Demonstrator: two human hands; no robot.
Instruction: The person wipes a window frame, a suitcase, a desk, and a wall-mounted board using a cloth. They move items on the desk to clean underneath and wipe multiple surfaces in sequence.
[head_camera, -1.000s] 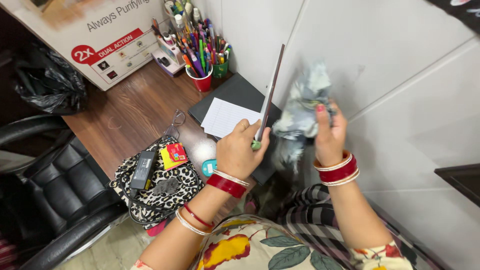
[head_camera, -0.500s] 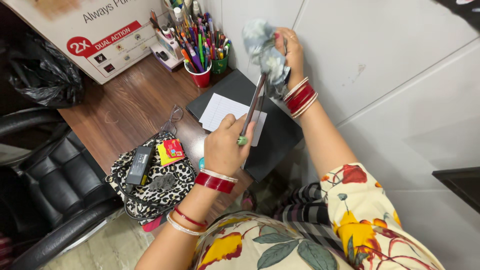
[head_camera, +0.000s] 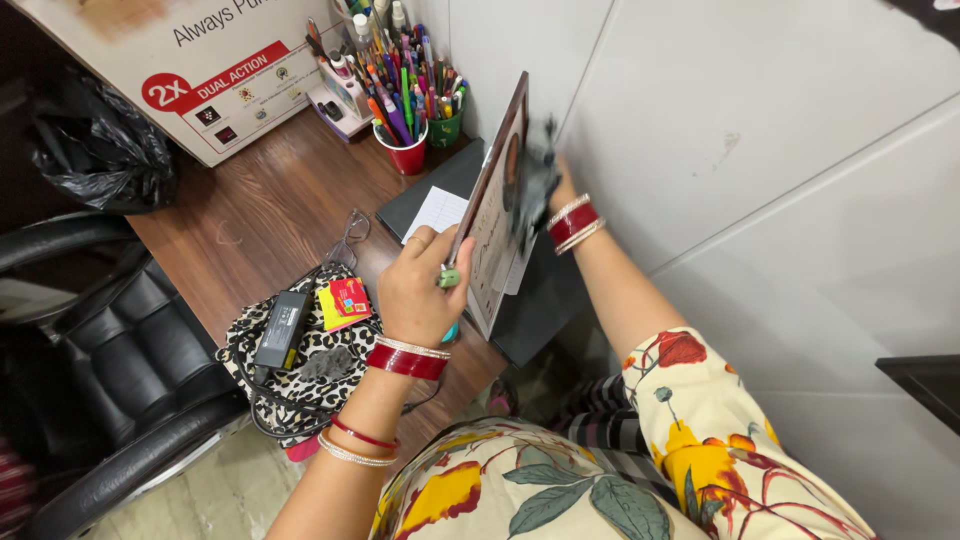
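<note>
Frame (head_camera: 492, 215) upright above desk (head_camera: 270, 215), long axis running away from body, tilted slightly left at top. Left hand (head_camera: 420, 290) pinches near lower edge, thumb and fingers closed on it. Right hand (head_camera: 555, 190) on frame's far side, fingers curled around grey cloth (head_camera: 535, 175), cloth pressed against printed face near top; hand mostly blurred. Right hand nearer upper end, left nearer lower end. Below: dark folder (head_camera: 540, 290) with lined paper (head_camera: 435, 212). Pen cups (head_camera: 408, 158) beyond. Spotted bag (head_camera: 300, 365) at desk edge.
</note>
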